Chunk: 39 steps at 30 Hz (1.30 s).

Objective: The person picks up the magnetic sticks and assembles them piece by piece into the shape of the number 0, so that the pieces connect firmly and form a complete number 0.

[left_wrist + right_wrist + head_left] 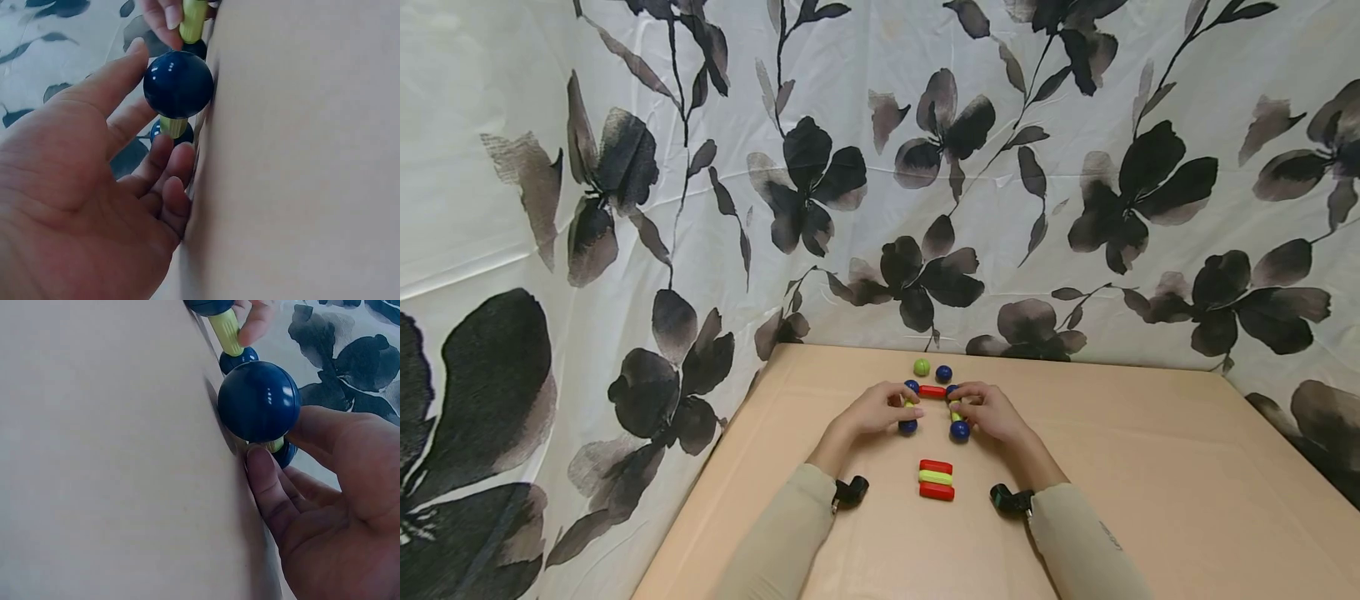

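On the table, a red rod (932, 392) spans two blue balls, and a yellow-green rod runs toward the near side from each. My left hand (880, 407) holds the left yellow-green rod (174, 127) between thumb and fingers, its other fingers curled low by the table. A blue ball (907, 427) sits at that rod's near end. Opposite, my right hand (996, 412) pinches the right yellow-green rod (956, 415), with another blue ball (259, 402) at its near end. Fingers and the near balls partly hide both rods in the wrist views.
Beyond the shape lie a loose green ball (921, 367) and a blue ball (943, 373). Nearer me, a yellow-green rod (936, 477) lies between two red rods (937, 492). A flower-patterned cloth (880, 208) hangs behind the tan table (1150, 483).
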### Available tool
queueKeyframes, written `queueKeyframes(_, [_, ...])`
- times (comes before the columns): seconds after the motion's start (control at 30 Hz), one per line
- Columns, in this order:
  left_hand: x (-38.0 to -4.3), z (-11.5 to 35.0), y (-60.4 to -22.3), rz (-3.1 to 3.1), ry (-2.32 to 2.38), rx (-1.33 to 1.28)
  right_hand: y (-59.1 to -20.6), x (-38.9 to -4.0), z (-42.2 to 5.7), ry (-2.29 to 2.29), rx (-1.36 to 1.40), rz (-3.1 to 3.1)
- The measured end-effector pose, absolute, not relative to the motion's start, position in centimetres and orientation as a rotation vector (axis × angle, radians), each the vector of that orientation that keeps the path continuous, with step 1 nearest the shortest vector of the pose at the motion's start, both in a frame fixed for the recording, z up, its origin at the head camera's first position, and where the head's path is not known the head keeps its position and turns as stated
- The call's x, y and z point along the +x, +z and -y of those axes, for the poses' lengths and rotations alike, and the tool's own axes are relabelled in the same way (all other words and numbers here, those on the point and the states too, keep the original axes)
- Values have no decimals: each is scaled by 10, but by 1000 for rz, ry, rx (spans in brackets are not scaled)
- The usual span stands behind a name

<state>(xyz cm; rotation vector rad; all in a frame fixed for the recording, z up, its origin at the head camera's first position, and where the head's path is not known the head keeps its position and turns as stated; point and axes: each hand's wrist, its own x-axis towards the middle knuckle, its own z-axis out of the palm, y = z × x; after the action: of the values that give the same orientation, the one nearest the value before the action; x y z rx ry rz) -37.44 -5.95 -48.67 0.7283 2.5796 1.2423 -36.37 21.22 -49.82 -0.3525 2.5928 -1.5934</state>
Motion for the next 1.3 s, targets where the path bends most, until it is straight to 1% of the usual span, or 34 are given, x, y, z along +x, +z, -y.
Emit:
queueKeyframes(0.4, [-381, 73, -497, -2450, 1385, 753, -497, -362, -216, -1600, -351, -2616])
queueKeyframes(0.7, [-378, 73, -497, -2406, 1425, 733, -480, -349, -221, -1542, -291, -2734])
queueKeyframes(0.93, [-377, 74, -496, -2405, 1429, 704, -463, -338, -219, -1460, -535, -2735])
queueKeyframes(1.2, [-376, 74, -495, -2411, 1426, 718, -450, -328, -218, -1305, -792, -2415])
queueKeyframes(1.3, [-375, 73, -494, -2406, 1423, 720, -449, -326, -216, -1231, -842, -2332])
